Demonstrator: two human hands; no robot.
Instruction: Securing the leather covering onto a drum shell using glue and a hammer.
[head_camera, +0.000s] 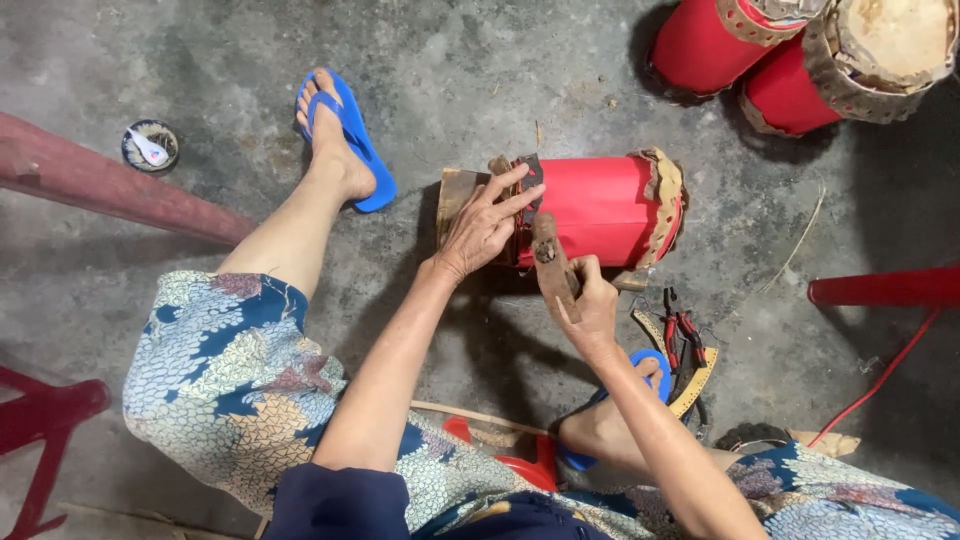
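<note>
A red drum (598, 206) lies on its side on the concrete floor, with a leather skin and brown hide band at each end. My left hand (484, 226) rests on the drum's near end, fingers spread over the hide band. My right hand (590, 303) grips the wooden handle of a hammer (552, 262), whose head sits against the drum's side near the left hand.
Two more red drums (800, 50) stand at the top right. Red-handled pliers (682, 338) and a hide strip lie by my right foot. A small dish with a spoon (150, 146) sits at the left beside a red beam (110, 190). My feet wear blue flip-flops (348, 135).
</note>
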